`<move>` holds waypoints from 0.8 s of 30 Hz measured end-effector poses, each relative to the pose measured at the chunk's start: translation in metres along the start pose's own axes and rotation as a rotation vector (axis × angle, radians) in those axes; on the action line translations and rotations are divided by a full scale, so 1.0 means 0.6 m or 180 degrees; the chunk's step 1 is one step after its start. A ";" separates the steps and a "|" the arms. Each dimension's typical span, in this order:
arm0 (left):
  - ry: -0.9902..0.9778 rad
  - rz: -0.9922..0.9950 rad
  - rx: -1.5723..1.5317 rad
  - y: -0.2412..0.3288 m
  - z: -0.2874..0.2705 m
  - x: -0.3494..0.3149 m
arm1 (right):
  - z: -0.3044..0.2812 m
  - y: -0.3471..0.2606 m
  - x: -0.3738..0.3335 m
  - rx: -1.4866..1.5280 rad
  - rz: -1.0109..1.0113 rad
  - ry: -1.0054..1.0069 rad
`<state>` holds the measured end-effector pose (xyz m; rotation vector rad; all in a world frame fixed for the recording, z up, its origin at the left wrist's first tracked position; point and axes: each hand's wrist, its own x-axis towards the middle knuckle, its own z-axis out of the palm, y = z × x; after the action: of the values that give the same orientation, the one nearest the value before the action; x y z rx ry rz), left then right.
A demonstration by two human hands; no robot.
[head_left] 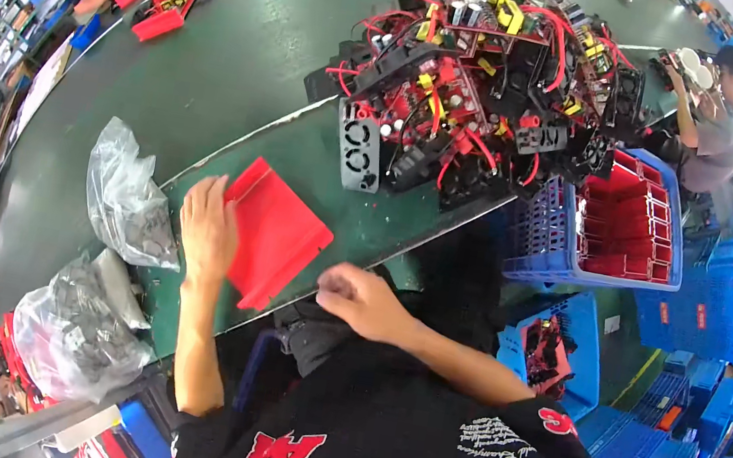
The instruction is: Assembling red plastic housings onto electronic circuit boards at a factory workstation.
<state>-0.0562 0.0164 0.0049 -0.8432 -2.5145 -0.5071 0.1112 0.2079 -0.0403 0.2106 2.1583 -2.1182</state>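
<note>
The left hand [208,233] lies flat, fingers spread, pinning the red metal tray [277,234] to the green surface [217,81] at its near edge, while the right hand [356,296] is loosely curled at the edge, grip unclear, plastic bags [126,201] just left.

Green workbench [217,81], red tray [279,234], plastic bags [126,201], piled circuit assemblies [476,83]

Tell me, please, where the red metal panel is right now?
In the head view, the red metal panel lies on the green table under the left hand, right of the clear bags.
</note>
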 end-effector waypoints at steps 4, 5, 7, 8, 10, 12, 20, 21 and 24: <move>-0.1278 0.0043 -0.1687 0.085 -0.034 -0.027 | -0.001 -0.007 0.025 0.0160 -0.0002 0.0169; -0.1286 0.0003 -0.1684 0.094 -0.022 -0.043 | -0.001 0.002 0.025 0.0193 0.0019 0.0226; -0.1069 -0.0389 -0.0753 0.105 0.001 -0.082 | -0.001 0.026 0.025 0.0123 -0.0090 0.0243; -0.1129 -0.0459 -0.0766 0.105 0.005 -0.083 | -0.002 0.039 0.020 0.0040 -0.0211 0.0326; -0.0781 -0.0273 -0.0774 0.097 0.003 -0.076 | -0.015 0.009 0.005 -0.0172 0.0017 0.0319; -0.0564 -0.0041 -0.0269 0.094 0.004 -0.065 | -0.027 0.008 0.002 0.0188 0.0111 0.0368; 0.0091 -0.0068 0.0683 0.089 0.005 -0.116 | -0.032 0.042 -0.040 0.0189 0.0508 0.0458; 0.0206 -0.0139 0.0713 0.088 0.003 -0.117 | -0.036 0.047 -0.043 0.0082 0.0517 0.0469; -0.0091 -0.0013 0.0567 0.078 -0.009 -0.127 | -0.035 0.041 -0.055 0.0048 0.0527 0.0776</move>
<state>0.0297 0.0130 -0.0198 -0.7828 -2.5426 -0.2688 0.1482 0.2287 -0.0581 0.6568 2.1612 -2.1102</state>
